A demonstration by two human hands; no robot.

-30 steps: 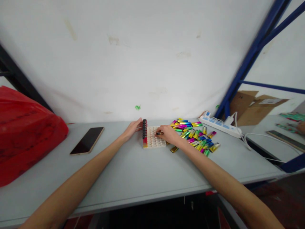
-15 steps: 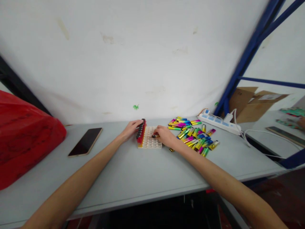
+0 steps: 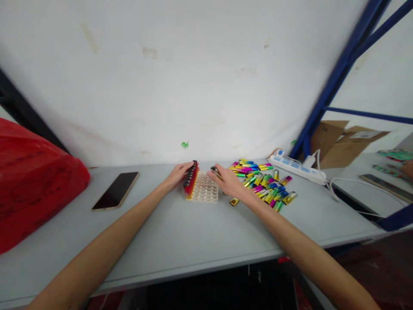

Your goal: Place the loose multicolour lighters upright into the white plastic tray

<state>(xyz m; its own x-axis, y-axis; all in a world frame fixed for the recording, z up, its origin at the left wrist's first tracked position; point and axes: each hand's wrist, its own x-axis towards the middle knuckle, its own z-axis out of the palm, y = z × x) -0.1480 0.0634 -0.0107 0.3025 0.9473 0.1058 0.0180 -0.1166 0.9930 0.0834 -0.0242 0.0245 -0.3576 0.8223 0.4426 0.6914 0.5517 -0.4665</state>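
A cream tray with round holes lies on the grey table. A row of red lighters with black tops stands along its left edge. My left hand rests against that row, fingers curled on its far end. My right hand hovers at the tray's right side, pinching one lighter between thumb and fingers. To the right of that hand lies a heap of multicoloured lighters.
A dark phone lies at the left of the table, with a red plastic bag beyond it. A white power strip with cables sits at the back right, near a blue rack post and cardboard boxes.
My right hand lifted from the tray's middle and drew back to its right edge with a lighter. The row of red lighters and my left hand stayed put.
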